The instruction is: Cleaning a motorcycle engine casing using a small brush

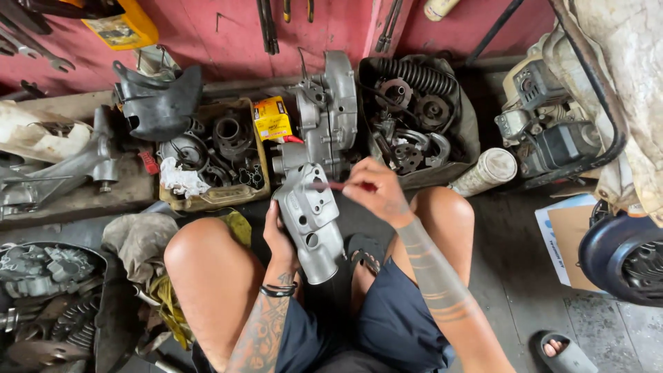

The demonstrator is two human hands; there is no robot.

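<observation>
The left hand (280, 238) sits mostly behind the grey engine cover (309, 220), so its fingers and grip cannot be made out. The red-handled tool (338, 186) in the right hand (376, 190) is motion-blurred, and its tip is too thin to tell what kind it is. The blue wheel (618, 257) is cut by the right edge, the sandalled foot (559, 352) by the bottom edge. Hanging wrenches (38, 48) and the yellow container (121, 24) run off the top. The small parts inside the tan tray (214, 197) blend into shadow.
</observation>
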